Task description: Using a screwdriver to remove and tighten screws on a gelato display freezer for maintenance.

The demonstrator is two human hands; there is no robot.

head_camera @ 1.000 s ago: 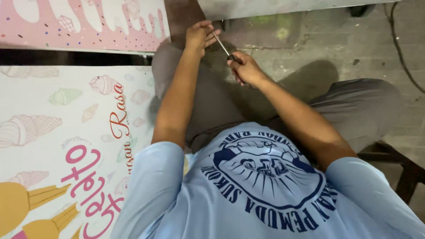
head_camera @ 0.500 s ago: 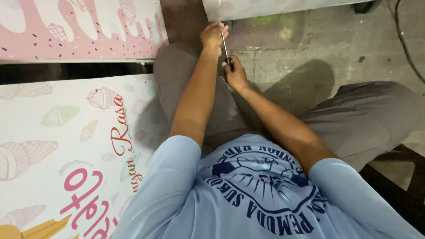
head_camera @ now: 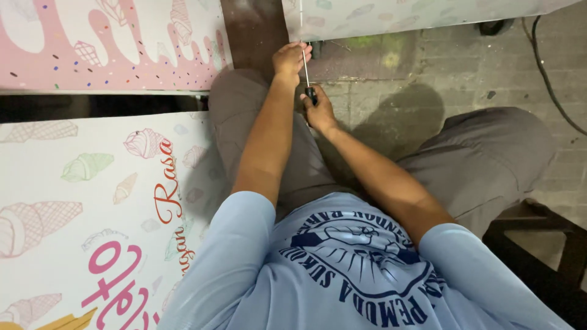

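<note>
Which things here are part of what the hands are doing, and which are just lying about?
In use:
screwdriver, held by right hand
left hand, steadying its shaft
pale printed panel at its tip

Lying about:
pink ice-cream panel
white ice-cream banner
black cable
dark stool

Pink drip-pattern sign panel [head_camera: 110,46] top left; white ice-cream-print panel [head_camera: 73,214] lower left.

A thin shaft of bright, smooth metal with a dark, matt plastic-looking handle is being shown on the screwdriver [head_camera: 306,74]. The printed panel [head_camera: 79,201] is being seen as smooth and faintly glossy (its core material cannot be told), while the paved floor [head_camera: 428,73] is being shown as rough, stained stone or concrete. Soft matt cloth is being displayed by the light-blue shirt [head_camera: 244,269] and grey trousers [head_camera: 483,159].
</note>
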